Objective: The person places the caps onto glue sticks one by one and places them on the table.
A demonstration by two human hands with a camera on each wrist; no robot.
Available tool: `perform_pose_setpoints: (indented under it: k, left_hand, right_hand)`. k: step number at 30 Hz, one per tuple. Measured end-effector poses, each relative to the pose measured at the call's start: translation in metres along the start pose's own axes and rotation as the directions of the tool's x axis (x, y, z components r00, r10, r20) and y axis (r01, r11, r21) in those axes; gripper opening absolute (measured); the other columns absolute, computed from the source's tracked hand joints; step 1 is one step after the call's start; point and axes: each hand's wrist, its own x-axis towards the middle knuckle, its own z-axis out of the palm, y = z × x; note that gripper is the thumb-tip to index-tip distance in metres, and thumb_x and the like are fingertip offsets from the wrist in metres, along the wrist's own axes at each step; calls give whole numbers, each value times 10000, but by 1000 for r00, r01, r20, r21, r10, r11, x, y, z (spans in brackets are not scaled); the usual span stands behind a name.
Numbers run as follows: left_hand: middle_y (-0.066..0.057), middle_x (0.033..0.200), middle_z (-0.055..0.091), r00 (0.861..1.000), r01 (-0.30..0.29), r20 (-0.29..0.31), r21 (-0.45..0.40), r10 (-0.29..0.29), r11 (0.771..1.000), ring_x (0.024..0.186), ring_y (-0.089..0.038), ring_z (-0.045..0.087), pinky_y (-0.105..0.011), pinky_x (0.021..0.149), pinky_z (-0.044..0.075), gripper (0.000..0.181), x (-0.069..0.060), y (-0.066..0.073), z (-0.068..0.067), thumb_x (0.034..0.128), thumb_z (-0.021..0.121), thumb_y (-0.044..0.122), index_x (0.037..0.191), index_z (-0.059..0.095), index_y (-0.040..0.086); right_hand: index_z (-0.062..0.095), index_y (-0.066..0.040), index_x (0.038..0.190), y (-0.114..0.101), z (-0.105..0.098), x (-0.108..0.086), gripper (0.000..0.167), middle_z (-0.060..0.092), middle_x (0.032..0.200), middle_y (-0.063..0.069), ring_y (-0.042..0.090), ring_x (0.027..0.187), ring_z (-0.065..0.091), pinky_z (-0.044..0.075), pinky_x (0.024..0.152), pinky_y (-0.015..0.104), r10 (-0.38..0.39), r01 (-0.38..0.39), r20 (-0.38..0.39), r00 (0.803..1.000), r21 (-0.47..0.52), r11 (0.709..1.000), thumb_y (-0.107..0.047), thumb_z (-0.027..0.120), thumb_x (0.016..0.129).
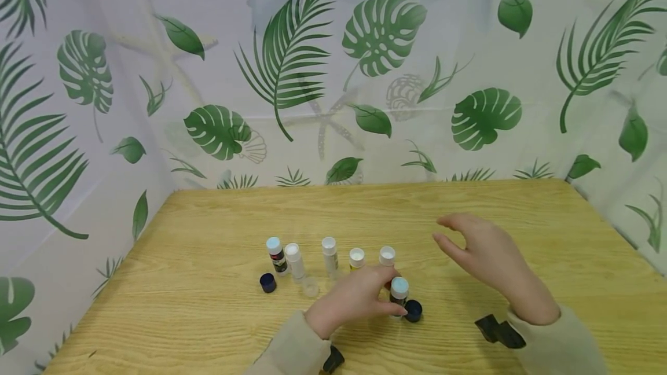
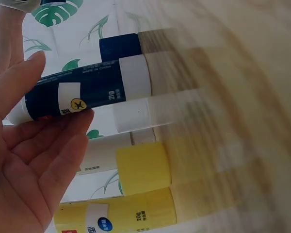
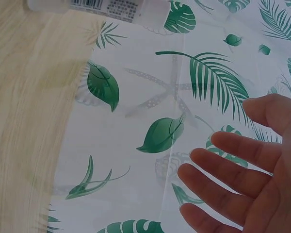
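My left hand holds a dark blue glue stick upright on the table, with the thumb on one side and the fingers on the other. Its open top, pale blue, shows in the head view. A dark blue cap lies right beside this stick. Just behind the left hand stand a white-topped glue stick and a yellow glue stick, both partly hidden. My right hand hovers over the table to the right, fingers spread and apart, holding nothing.
Farther left stand several more uncapped glue sticks: a dark-labelled one, a white one and another white one. Near them lie a dark cap and a translucent cap. A leaf-patterned cloth rises behind the wooden table.
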Motion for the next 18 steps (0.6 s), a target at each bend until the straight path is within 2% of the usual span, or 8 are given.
perform_pose_setpoints:
  k: [5, 11, 18]
  left_hand:
    - [94, 912, 589, 1000, -2, 29, 10, 2, 1000, 846, 24, 539, -109, 704, 409, 279, 1, -2, 1, 763, 688, 262, 976, 569, 126]
    - [69, 927, 601, 998, 31, 56, 18, -32, 999, 850, 10, 550, -114, 705, 414, 252, 1, -1, 1, 778, 674, 232, 976, 573, 114]
    - [64, 908, 605, 998, 37, 57, 17, -38, 999, 824, 14, 553, -109, 689, 416, 229, 1, -1, 1, 779, 672, 219, 951, 563, 113]
  right_hand:
    - [619, 12, 1022, 0, 3, 1, 305, 613, 1002, 163, 311, 896, 578, 457, 717, 455, -5, 5, 3, 1000, -2, 1000, -240, 591, 851]
    - [622, 9, 1010, -1, 5, 1, 298, 618, 989, 154, 302, 879, 585, 462, 709, 451, -7, 7, 3, 1000, -11, 1000, -238, 599, 844]
    - [625, 7, 1006, -2, 6, 2, 291, 625, 973, 147, 285, 842, 597, 473, 678, 437, -12, 12, 1, 1000, -6, 1000, -230, 605, 839]
